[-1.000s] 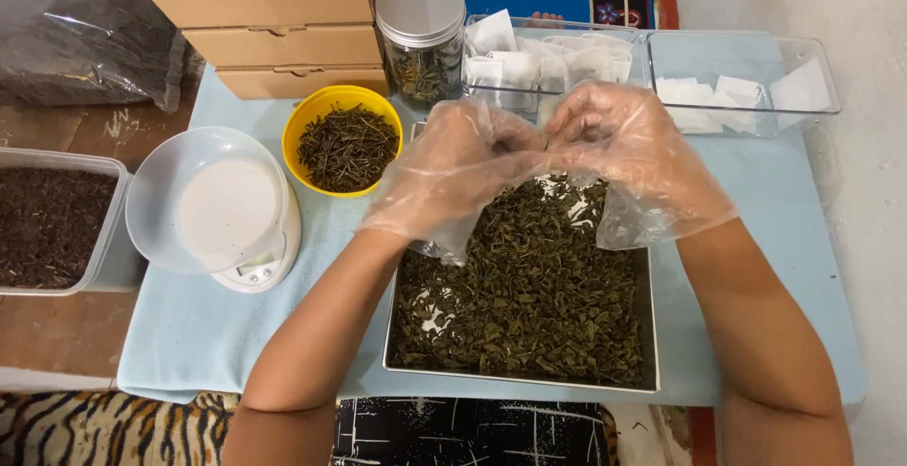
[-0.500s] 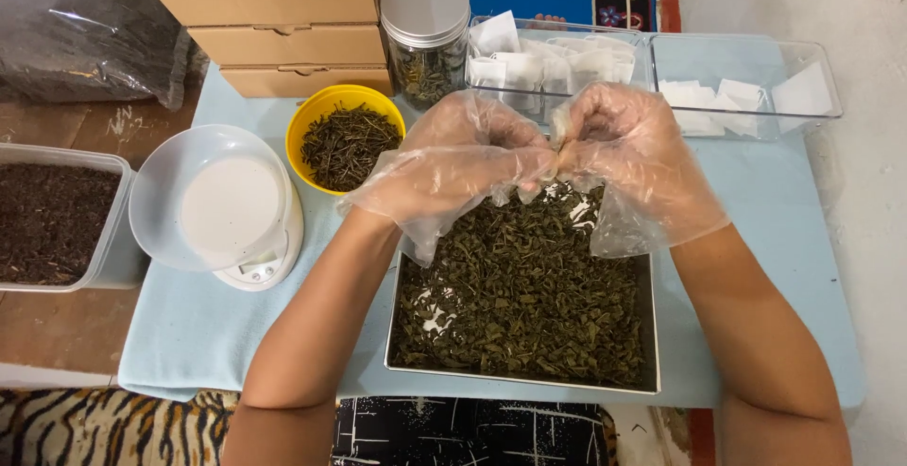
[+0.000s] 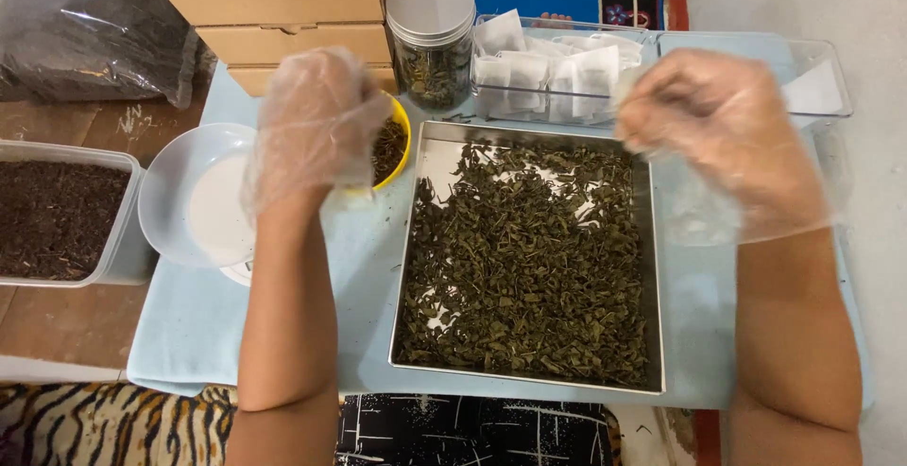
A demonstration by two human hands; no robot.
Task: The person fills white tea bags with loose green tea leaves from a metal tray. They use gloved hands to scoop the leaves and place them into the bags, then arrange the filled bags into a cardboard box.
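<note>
Above the yellow bowl (image 3: 395, 149) of dried leaves: left hand (image 3: 316, 126), gloved, fingers curled shut, whether around leaves impossible to tell. Over the tray's (image 3: 652, 334) far right corner: right hand (image 3: 723, 135), fingers closed, contents hidden too. Best kept low over bowl and tray, so stray leaves (image 3: 529, 267) fall back inside, not onto the worktop (image 3: 189, 334).

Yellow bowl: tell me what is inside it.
The yellow bowl holds dark dried leaves. The gloved left hand hangs in front, hiding most of the bowl's inside.
</note>
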